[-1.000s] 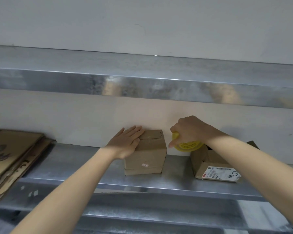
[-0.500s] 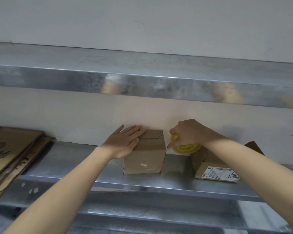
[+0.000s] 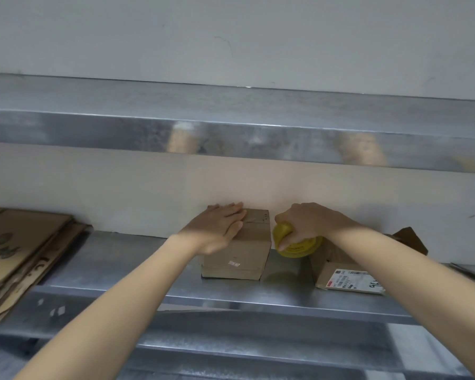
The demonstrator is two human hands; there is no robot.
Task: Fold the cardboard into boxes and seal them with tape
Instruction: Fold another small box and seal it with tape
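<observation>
Press the box shut with the straight-fingered left hand while drawing the tape roll, gripped in the curled right hand, squarely along the seam.

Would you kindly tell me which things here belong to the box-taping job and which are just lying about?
Job: small box under left hand; yellow tape roll in right hand; flat cardboard stack.
Lying about: labelled box at the right.
</observation>
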